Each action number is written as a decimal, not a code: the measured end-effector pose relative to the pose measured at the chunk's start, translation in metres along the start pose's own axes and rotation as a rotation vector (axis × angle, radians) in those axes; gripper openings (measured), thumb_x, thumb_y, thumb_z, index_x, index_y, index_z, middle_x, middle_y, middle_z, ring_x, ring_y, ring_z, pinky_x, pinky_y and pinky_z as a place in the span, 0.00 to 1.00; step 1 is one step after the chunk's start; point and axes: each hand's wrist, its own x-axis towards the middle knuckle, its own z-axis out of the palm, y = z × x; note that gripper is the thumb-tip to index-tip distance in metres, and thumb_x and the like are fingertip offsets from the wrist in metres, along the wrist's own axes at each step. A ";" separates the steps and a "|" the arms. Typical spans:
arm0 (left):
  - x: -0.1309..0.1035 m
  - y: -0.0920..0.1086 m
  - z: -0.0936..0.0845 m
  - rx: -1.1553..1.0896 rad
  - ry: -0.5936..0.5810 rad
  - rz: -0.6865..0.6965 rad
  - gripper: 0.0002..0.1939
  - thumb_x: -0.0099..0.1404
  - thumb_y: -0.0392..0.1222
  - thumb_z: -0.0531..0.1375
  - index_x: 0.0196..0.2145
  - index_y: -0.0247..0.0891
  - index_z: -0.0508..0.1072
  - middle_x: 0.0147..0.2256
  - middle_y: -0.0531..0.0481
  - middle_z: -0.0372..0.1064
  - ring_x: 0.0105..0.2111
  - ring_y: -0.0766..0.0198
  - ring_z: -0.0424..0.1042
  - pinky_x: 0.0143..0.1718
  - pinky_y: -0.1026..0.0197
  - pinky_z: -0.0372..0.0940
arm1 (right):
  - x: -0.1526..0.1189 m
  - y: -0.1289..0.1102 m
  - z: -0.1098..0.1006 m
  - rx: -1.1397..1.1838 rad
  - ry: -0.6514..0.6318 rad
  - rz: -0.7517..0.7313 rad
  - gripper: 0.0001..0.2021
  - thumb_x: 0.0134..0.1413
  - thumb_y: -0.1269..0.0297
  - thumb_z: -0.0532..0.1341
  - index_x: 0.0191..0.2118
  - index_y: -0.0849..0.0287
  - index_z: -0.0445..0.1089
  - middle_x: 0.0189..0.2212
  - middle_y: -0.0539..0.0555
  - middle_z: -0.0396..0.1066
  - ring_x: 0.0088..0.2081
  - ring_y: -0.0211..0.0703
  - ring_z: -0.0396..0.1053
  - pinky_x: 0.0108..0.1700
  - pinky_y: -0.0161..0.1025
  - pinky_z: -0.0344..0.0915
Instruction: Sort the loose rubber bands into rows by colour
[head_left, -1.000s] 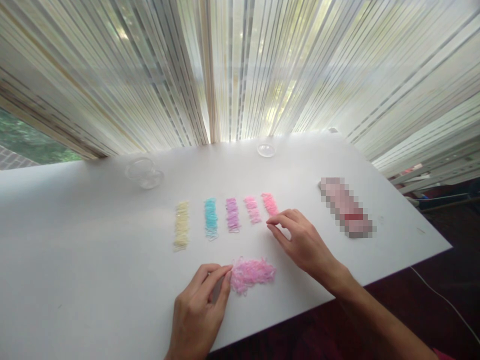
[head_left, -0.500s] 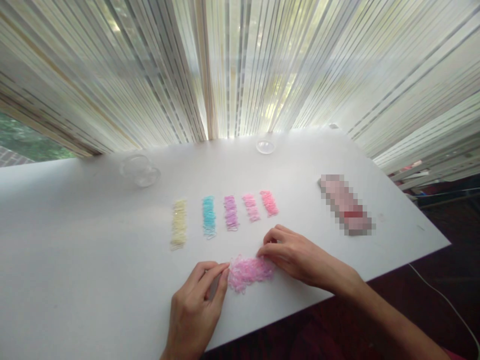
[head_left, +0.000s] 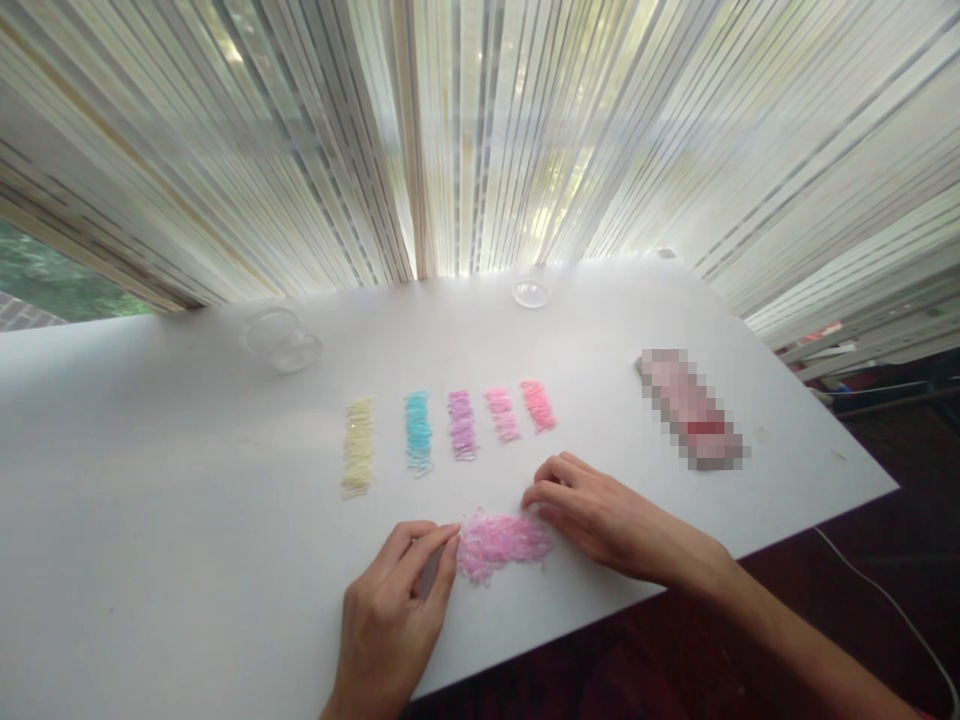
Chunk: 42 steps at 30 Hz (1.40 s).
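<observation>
The right hand (head_left: 600, 510) rests on the bench (head_left: 150, 520) with fingers curled, fingertips pinching at the right edge of the pink pile (head_left: 501, 542) — a loose heap of tiny pink elastic bands near the bench's front edge. Whether it has a band between the fingertips I cannot tell. The left hand (head_left: 394, 610) sits at the pile's left edge, thumb and forefinger brought together and touching the outermost bands; the other fingers are folded under.

Beyond the pile, further from the person, five sorted rows of bands lie side by side: yellow row (head_left: 358, 445), teal row (head_left: 418, 432), purple row (head_left: 462, 425), light pink row (head_left: 502, 414) and coral row (head_left: 538, 405) (the last one nearest the right hand). Well right of the pile lies a blurred pink object (head_left: 690, 408). Far behind the pile, by the striped curtain (head_left: 480, 130), stand a clear jar (head_left: 279, 340) and a clear lid (head_left: 531, 292).
</observation>
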 end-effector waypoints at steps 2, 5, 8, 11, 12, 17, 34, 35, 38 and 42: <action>0.000 0.000 0.000 -0.002 0.000 0.002 0.11 0.74 0.43 0.58 0.41 0.40 0.80 0.34 0.52 0.75 0.19 0.72 0.66 0.25 0.68 0.67 | 0.000 0.000 -0.001 0.005 -0.003 0.004 0.09 0.69 0.74 0.55 0.44 0.58 0.73 0.42 0.56 0.70 0.41 0.45 0.68 0.44 0.40 0.69; -0.001 0.000 0.000 -0.010 -0.010 -0.002 0.10 0.74 0.43 0.58 0.41 0.41 0.80 0.34 0.52 0.75 0.20 0.72 0.66 0.26 0.68 0.67 | 0.000 0.001 -0.002 0.010 -0.008 0.018 0.09 0.69 0.71 0.56 0.41 0.58 0.73 0.41 0.56 0.69 0.41 0.44 0.68 0.43 0.40 0.68; -0.001 -0.001 0.001 -0.009 -0.013 -0.011 0.11 0.74 0.43 0.58 0.41 0.40 0.80 0.34 0.52 0.75 0.19 0.72 0.66 0.25 0.68 0.66 | -0.001 0.002 -0.003 0.023 -0.007 0.027 0.08 0.69 0.71 0.56 0.41 0.57 0.73 0.41 0.56 0.70 0.41 0.44 0.69 0.44 0.40 0.69; -0.002 -0.002 0.001 0.002 -0.011 -0.010 0.11 0.74 0.44 0.58 0.42 0.41 0.80 0.34 0.52 0.75 0.19 0.72 0.65 0.25 0.67 0.66 | -0.004 0.003 -0.004 0.024 0.006 0.037 0.07 0.67 0.71 0.58 0.42 0.56 0.74 0.42 0.55 0.69 0.41 0.44 0.70 0.44 0.40 0.69; -0.002 -0.002 0.001 0.004 -0.013 -0.010 0.11 0.74 0.44 0.58 0.42 0.41 0.80 0.34 0.52 0.75 0.19 0.72 0.65 0.25 0.67 0.66 | -0.004 0.004 -0.004 0.024 0.011 0.043 0.07 0.66 0.71 0.59 0.41 0.56 0.74 0.42 0.55 0.69 0.41 0.44 0.70 0.44 0.40 0.69; -0.002 -0.001 0.000 0.001 -0.008 0.001 0.11 0.74 0.43 0.58 0.41 0.40 0.80 0.34 0.51 0.75 0.19 0.71 0.66 0.26 0.68 0.67 | -0.005 0.004 -0.004 0.046 0.032 0.079 0.06 0.62 0.73 0.62 0.40 0.55 0.74 0.40 0.54 0.70 0.39 0.42 0.71 0.43 0.39 0.69; -0.003 -0.002 0.001 0.001 -0.021 0.002 0.11 0.75 0.44 0.58 0.42 0.41 0.80 0.35 0.52 0.75 0.20 0.72 0.66 0.26 0.68 0.66 | -0.010 0.006 -0.007 0.027 0.040 0.099 0.06 0.63 0.74 0.61 0.41 0.56 0.72 0.39 0.54 0.70 0.40 0.44 0.71 0.43 0.40 0.69; -0.003 -0.002 0.001 0.000 -0.018 0.005 0.11 0.75 0.44 0.58 0.42 0.41 0.80 0.35 0.52 0.75 0.20 0.72 0.66 0.26 0.68 0.66 | -0.009 0.006 -0.007 0.033 0.034 0.105 0.06 0.63 0.75 0.61 0.40 0.56 0.72 0.39 0.53 0.70 0.40 0.44 0.71 0.43 0.40 0.69; -0.003 -0.002 0.002 -0.001 -0.012 0.010 0.10 0.75 0.43 0.58 0.42 0.41 0.80 0.34 0.53 0.75 0.19 0.72 0.65 0.26 0.68 0.65 | -0.006 0.006 -0.008 0.051 0.011 0.127 0.06 0.61 0.75 0.62 0.39 0.57 0.71 0.38 0.53 0.70 0.40 0.44 0.70 0.43 0.40 0.68; -0.003 -0.003 0.002 -0.002 -0.011 0.005 0.10 0.75 0.44 0.58 0.42 0.41 0.80 0.35 0.53 0.75 0.19 0.73 0.65 0.26 0.68 0.65 | -0.007 0.006 -0.009 0.097 -0.005 0.143 0.06 0.60 0.75 0.61 0.38 0.57 0.70 0.38 0.52 0.69 0.40 0.43 0.70 0.43 0.40 0.67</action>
